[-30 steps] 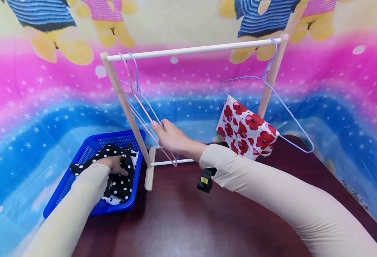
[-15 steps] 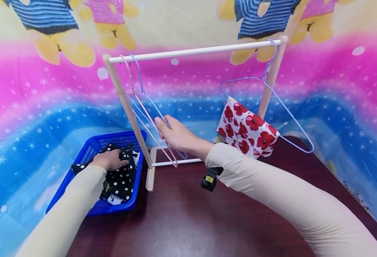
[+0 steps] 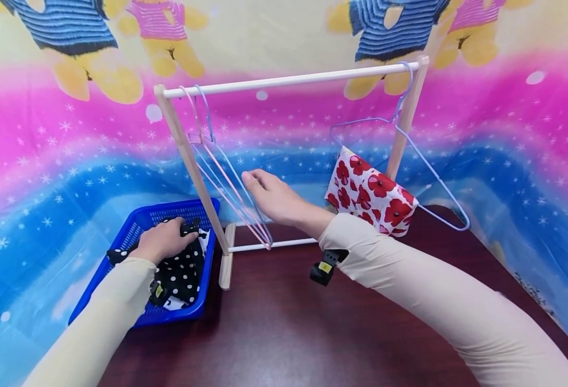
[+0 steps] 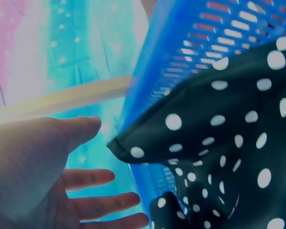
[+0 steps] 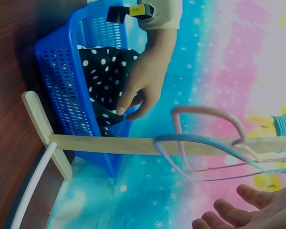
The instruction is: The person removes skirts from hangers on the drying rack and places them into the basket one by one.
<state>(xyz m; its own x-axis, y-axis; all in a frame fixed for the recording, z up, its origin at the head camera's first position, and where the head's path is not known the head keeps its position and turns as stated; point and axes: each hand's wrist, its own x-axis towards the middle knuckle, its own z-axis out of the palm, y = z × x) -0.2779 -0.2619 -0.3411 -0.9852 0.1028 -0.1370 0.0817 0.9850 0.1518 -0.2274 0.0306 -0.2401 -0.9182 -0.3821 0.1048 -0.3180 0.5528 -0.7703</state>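
Partly hidden
Right wrist view's edge crops the right hand (image 5: 269,212); polka-dot cloth (image 3: 183,273) partly covers white fabric (image 3: 174,303).

A small make-believe laundry corner, set up on a tabletop, is suggested; whether it is housed in a home or a studio cannot be told. The far, left and right sides are closed off by a backdrop (image 3: 284,126), on which bears (image 3: 66,27) and snowflakes (image 3: 64,126) are printed, so a nursery look is given. The near part is taken up by a dark table (image 3: 274,328). The laundry side is shown by a low rack (image 3: 289,79) hung with hangers (image 5: 195,137) and, at its left, by a basket (image 3: 208,279) in which spotted clothes (image 3: 184,274) are heaped.
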